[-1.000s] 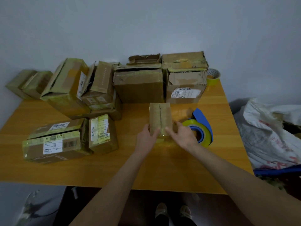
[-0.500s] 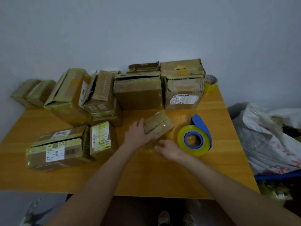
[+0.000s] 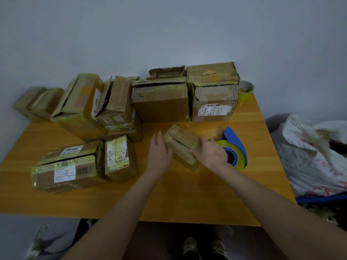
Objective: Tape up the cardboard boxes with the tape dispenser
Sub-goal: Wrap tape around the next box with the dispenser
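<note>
A small cardboard box (image 3: 180, 140) lies at an angle on the wooden table (image 3: 187, 196), its open flap seam facing up. My left hand (image 3: 158, 152) rests with straight fingers against the box's left side. My right hand (image 3: 211, 154) grips the box's near right end, thumb on top. The blue tape dispenser (image 3: 237, 141) with a yellow roll stands on the table just right of my right hand, partly hidden behind it.
Several taped cardboard boxes (image 3: 161, 102) stand along the back and left of the table, two labelled ones (image 3: 63, 166) at the front left. A spare tape roll (image 3: 246, 90) sits at the back right corner. A white sack (image 3: 309, 156) lies off the table's right edge.
The small box has been turned from pointing straight away to lying diagonally. My right hand moved from in front of the box up onto its right end; my left hand slid along its left side.
</note>
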A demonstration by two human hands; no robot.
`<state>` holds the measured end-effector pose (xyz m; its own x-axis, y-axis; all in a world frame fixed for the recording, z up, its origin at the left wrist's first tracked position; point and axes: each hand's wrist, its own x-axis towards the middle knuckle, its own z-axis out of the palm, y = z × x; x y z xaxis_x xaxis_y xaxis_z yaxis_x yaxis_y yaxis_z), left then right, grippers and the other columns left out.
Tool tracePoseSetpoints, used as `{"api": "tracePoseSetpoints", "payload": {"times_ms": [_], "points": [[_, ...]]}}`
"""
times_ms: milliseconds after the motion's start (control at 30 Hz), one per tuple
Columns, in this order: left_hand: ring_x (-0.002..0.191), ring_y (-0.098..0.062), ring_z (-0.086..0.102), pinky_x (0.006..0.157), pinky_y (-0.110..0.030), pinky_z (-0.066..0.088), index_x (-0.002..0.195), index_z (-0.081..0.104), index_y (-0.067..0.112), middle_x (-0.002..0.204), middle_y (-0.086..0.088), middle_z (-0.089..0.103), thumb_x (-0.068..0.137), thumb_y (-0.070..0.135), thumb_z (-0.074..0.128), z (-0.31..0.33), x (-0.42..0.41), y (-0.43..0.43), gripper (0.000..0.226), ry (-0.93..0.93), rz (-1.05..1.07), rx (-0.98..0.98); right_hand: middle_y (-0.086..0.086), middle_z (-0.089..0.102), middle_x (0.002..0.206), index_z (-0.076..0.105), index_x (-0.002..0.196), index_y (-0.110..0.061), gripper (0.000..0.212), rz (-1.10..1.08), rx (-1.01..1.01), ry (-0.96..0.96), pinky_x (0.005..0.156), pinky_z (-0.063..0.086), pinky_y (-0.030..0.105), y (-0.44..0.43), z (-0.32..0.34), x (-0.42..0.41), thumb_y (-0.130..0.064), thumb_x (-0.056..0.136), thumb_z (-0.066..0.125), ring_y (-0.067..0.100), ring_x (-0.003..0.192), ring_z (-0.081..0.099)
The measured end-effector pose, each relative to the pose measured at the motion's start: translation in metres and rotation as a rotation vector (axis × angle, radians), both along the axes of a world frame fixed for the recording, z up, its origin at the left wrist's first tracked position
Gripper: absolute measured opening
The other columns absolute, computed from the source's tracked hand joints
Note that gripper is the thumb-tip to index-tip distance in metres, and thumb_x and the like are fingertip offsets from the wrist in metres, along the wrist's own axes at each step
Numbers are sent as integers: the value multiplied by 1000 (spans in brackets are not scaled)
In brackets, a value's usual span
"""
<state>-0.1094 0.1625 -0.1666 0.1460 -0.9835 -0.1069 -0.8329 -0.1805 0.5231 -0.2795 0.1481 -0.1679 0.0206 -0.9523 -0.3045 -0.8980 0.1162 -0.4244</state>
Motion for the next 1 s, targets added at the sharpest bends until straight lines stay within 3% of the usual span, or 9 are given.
{"api": "tracePoseSetpoints", "payload": {"times_ms": [133, 233, 433, 567, 667, 767, 833, 900, 1000], "points": [[135, -26, 39, 106, -34, 36, 154, -4, 14, 153, -7, 31, 96, 22, 56, -5, -21, 14, 84, 497, 176, 174, 11, 62, 114, 44, 139, -21, 52, -9, -9, -29, 71, 51, 37, 0, 5, 7, -50, 96, 48, 30, 98, 64], [137, -23, 37, 110, -37, 36, 154, 8, 17, 155, -6, 30, 97, 15, 52, -1, -19, 1, 73, 434, 69, 132, 3, 71, 83, 59, 121, -16, 39, -30, 46, -208, 66, 57, 37, 3, 0, 6, -46, 99, 45, 18, 69, 70], [144, -25, 23, 116, -47, 27, 152, -11, 17, 160, -7, 11, 95, 22, 57, -7, -24, 9, 89, 444, -137, 225, 6, 69, 95, 55, 124, -17, 38, -39, -38, -116, 62, 42, 30, 18, -7, 2, -43, 100, 43, 28, 88, 65], [141, -25, 29, 113, -46, 32, 152, -12, 21, 158, -8, 16, 95, 23, 57, -13, -30, 16, 90, 405, -116, 194, 0, 62, 81, 58, 121, -20, 38, -21, -16, -62, 58, 43, 29, 20, -5, -9, -47, 100, 41, 24, 80, 63], [133, -25, 41, 105, -46, 44, 152, -10, 30, 156, -7, 19, 95, 26, 56, -12, -30, 16, 87, 412, -116, 227, 5, 61, 109, 54, 127, -24, 43, -193, -85, -54, 72, 51, 35, 15, -1, -40, -52, 94, 52, 25, 101, 59], [128, -22, 45, 98, -38, 48, 151, -10, 33, 156, -6, 20, 95, 26, 56, -11, -30, 17, 87, 447, -105, 259, 13, 45, 135, 40, 138, -16, 72, -375, 3, 56, 93, 45, 42, 9, -3, -80, -52, 83, 69, 32, 124, 44], [127, -21, 44, 97, -34, 49, 152, -9, 33, 155, -6, 21, 95, 27, 56, -11, -35, 20, 86, 449, -127, 260, 15, 53, 117, 48, 123, -10, 65, -411, 206, 56, 79, 48, 41, 8, -10, -100, -53, 80, 72, 31, 105, 54], [124, -19, 46, 94, -32, 50, 152, -7, 35, 152, -4, 25, 95, 27, 57, -13, -39, 23, 86, 463, -117, 257, 8, 49, 75, 49, 82, -11, 43, -426, 353, -77, 56, 37, 33, 9, -21, -109, -48, 84, 72, 21, 64, 49], [117, -12, 49, 90, -28, 51, 152, -4, 34, 141, 10, 30, 93, 26, 61, -14, -40, 24, 88, 540, -64, 267, 3, 36, 60, 39, 67, -14, 44, -464, 396, -228, 51, 28, 31, 6, -29, -114, -36, 85, 72, 18, 52, 34]]}}
